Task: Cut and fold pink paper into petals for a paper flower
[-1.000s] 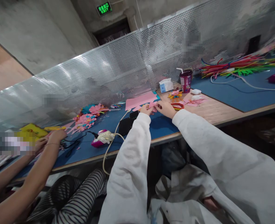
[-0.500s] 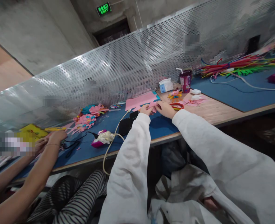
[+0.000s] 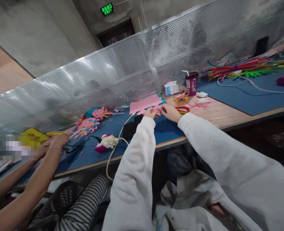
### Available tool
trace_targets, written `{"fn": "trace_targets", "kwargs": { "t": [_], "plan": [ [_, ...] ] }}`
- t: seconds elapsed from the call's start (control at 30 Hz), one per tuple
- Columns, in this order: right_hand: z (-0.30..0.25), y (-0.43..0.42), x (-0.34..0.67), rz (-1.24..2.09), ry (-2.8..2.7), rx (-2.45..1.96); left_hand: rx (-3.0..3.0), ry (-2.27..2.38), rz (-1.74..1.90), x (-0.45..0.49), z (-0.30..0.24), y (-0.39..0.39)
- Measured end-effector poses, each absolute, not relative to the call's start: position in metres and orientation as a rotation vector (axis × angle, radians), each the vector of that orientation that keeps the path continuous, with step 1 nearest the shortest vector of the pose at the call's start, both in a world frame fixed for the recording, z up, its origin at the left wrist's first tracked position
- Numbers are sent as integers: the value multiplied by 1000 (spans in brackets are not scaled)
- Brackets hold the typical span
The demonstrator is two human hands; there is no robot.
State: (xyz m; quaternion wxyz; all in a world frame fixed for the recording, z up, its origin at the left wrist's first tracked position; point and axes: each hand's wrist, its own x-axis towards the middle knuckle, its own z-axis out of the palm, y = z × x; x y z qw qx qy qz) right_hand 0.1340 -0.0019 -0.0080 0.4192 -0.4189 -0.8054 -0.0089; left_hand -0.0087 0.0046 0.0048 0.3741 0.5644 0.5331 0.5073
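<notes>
Paper flowers (image 3: 87, 125) left of pink sheet (image 3: 144, 103). Left hand (image 3: 150, 113) just in front of sheet, fingers pinching pink piece (image 3: 157, 108). Piece is near sheet's right end. Right hand (image 3: 170, 112), fingers gripping it too. Cup (image 3: 192, 84) right of sheet.

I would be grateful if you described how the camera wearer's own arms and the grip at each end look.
The left sleeve and right sleeve are long, loose and whitish, softly creased, with plain cuffs at the wrists. No printed marking or cable shows on them. The left grip and right grip are bare hands, without gloves.
</notes>
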Motion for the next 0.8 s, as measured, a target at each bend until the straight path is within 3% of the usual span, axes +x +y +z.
{"fn": "trace_targets", "kwargs": {
  "t": [0.8],
  "plan": [
    [-5, -15, 135, -180, -2191, -1048, 1211, 1211, 1247, 0, 19, -8]
  ]
}}
